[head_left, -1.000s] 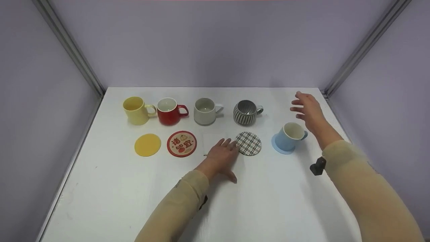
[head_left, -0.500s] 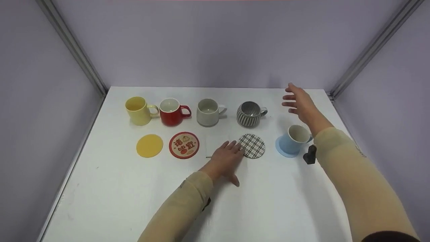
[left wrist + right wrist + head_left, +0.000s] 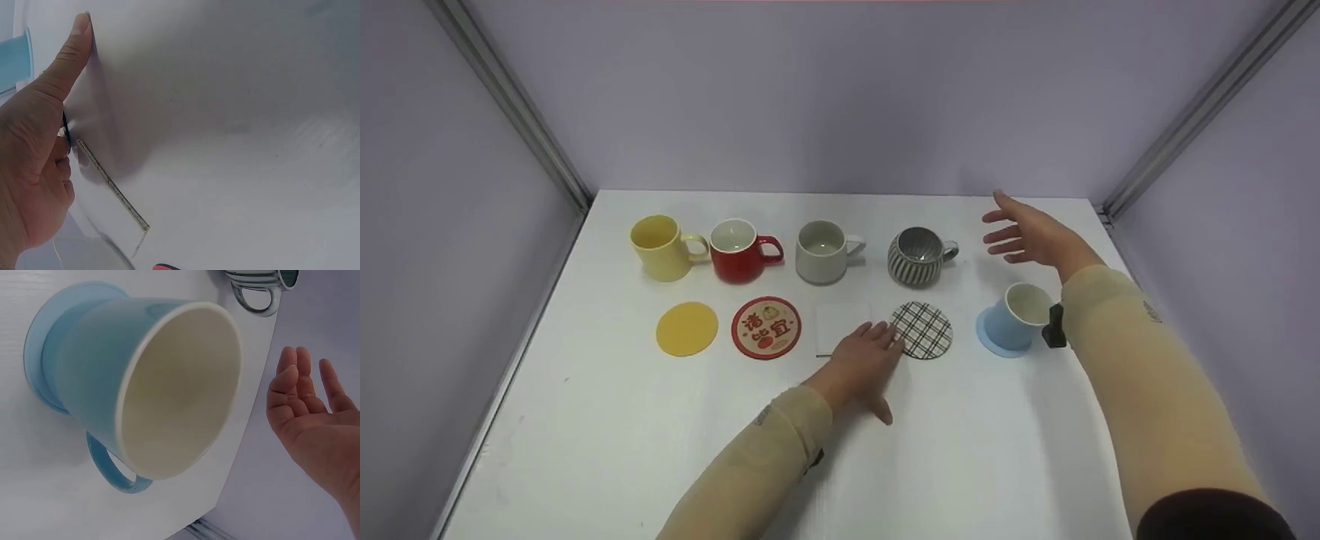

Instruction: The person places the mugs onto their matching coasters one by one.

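Note:
My left hand [image 3: 864, 361] lies palm down with fingers extended and thumb spread, its fingertips at the left edge of the round plaid coaster [image 3: 924, 330]. Partly under that hand is a white square coaster [image 3: 835, 324]; its dark edge also shows in the left wrist view. My right hand [image 3: 1031, 234] is raised with loosely bent fingers, holding nothing, right of the grey striped mug [image 3: 915, 259]. In front of it, a light blue mug [image 3: 90, 354] stands on a round blue coaster [image 3: 991, 341]. The striped mug's handle [image 3: 256, 306] shows in the right wrist view.
Along the back of the white table [image 3: 585, 450] stand a yellow mug [image 3: 664, 251], a red mug [image 3: 739, 255] and a pale grey mug [image 3: 819, 255]. A yellow coaster [image 3: 687, 329] and a red-rimmed coaster [image 3: 766, 328] lie before them. Grey walls enclose the table.
My right hand has moved left, from behind the blue mug's right side towards the striped mug. The left hand stays by the plaid coaster. The mugs keep their places.

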The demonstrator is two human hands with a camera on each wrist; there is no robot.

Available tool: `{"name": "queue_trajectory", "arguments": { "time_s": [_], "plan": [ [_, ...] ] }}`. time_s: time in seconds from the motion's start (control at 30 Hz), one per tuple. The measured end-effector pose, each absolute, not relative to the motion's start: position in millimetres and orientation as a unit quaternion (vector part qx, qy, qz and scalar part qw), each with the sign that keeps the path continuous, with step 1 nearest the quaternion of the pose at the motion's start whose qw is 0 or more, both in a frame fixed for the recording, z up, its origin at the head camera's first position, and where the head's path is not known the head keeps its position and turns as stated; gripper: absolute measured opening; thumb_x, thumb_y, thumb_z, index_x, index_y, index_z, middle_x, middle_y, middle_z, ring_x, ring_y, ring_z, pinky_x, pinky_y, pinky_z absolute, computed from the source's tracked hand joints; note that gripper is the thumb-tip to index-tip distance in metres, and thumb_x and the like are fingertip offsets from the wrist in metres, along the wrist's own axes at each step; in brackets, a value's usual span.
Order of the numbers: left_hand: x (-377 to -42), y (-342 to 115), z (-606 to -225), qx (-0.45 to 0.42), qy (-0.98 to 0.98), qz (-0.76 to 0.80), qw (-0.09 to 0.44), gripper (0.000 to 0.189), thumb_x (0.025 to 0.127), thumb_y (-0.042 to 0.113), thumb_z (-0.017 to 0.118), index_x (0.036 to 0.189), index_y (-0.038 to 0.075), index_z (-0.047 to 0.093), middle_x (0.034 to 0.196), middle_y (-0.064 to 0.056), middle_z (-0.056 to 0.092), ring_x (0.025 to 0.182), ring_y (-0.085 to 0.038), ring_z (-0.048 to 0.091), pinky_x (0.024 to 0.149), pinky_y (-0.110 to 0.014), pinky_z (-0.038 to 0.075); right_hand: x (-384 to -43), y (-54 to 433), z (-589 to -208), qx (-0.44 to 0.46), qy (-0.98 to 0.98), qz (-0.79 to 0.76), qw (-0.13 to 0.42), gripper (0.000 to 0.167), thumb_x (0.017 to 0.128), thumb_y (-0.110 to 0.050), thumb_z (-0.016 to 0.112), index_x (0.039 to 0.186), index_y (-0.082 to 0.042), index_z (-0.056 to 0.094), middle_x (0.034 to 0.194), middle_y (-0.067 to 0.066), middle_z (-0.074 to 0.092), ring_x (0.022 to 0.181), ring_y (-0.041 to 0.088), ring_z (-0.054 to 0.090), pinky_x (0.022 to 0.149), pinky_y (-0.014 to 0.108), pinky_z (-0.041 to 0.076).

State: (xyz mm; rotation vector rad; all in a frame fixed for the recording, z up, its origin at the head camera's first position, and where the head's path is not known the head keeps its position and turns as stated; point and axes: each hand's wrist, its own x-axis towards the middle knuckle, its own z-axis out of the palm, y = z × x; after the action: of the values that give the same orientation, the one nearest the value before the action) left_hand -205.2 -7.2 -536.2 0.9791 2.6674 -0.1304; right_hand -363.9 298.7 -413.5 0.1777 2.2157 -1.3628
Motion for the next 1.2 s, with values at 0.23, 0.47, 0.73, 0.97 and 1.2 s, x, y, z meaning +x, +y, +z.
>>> {"name": "queue_trajectory", "arguments": {
  "time_s": [0.23, 0.47, 0.73, 0.97, 1.2],
  "plan": [
    [-195.9, -10.6, -538.2, 0.335, 0.927, -0.044, 0.16, 0.132, 0.069, 0.079, 0.084, 0.169, 0.013, 0.029, 0.176, -0.01, 0.019, 0.163, -0.026, 0.016, 0.132, -0.04, 0.013, -365.7, 283.2, -420.8, 0.055, 0.825, -0.477, 0.298, 0.089, 0.104, -0.075, 0.036, 0.164, -0.008, 0.036, 0.157, 0.026, 0.046, 0.143, 0.042, 0.049, 0.121, 0.055, 0.039],
    [-185.6, -9.9, -537.8, 0.339, 0.927, -0.041, 0.154, 0.131, 0.068, 0.079, 0.085, 0.169, 0.015, 0.03, 0.176, -0.01, 0.021, 0.162, -0.026, 0.018, 0.132, -0.039, 0.015, -363.3, 263.1, -430.5, 0.084, 0.837, -0.452, 0.298, 0.075, 0.112, -0.059, 0.036, 0.166, -0.007, 0.032, 0.155, 0.027, 0.048, 0.14, 0.04, 0.052, 0.119, 0.053, 0.043],
    [-182.8, -4.4, -538.4, 0.34, 0.926, -0.046, 0.158, 0.131, 0.068, 0.081, 0.084, 0.169, 0.015, 0.03, 0.176, -0.009, 0.021, 0.163, -0.025, 0.017, 0.132, -0.039, 0.014, -357.6, 251.4, -443.7, 0.121, 0.837, -0.44, 0.301, 0.079, 0.111, -0.061, 0.033, 0.166, -0.005, 0.031, 0.153, 0.029, 0.048, 0.138, 0.042, 0.054, 0.116, 0.051, 0.047],
    [-183.4, 0.6, -539.1, 0.342, 0.925, -0.04, 0.163, 0.131, 0.068, 0.08, 0.084, 0.169, 0.016, 0.03, 0.176, -0.008, 0.019, 0.163, -0.025, 0.016, 0.132, -0.039, 0.012, -350.7, 249.9, -455.9, 0.137, 0.818, -0.472, 0.299, 0.081, 0.111, -0.062, 0.028, 0.163, 0.0, 0.033, 0.153, 0.029, 0.045, 0.135, 0.039, 0.055, 0.116, 0.05, 0.047],
    [-184.4, -0.9, -538.4, 0.344, 0.925, -0.037, 0.155, 0.132, 0.067, 0.08, 0.085, 0.168, 0.015, 0.031, 0.176, -0.01, 0.021, 0.163, -0.027, 0.017, 0.132, -0.04, 0.014, -346.7, 249.4, -462.9, 0.131, 0.809, -0.493, 0.293, 0.078, 0.112, -0.059, 0.027, 0.162, 0.001, 0.034, 0.151, 0.03, 0.047, 0.132, 0.038, 0.058, 0.115, 0.048, 0.048]
  ]
}}
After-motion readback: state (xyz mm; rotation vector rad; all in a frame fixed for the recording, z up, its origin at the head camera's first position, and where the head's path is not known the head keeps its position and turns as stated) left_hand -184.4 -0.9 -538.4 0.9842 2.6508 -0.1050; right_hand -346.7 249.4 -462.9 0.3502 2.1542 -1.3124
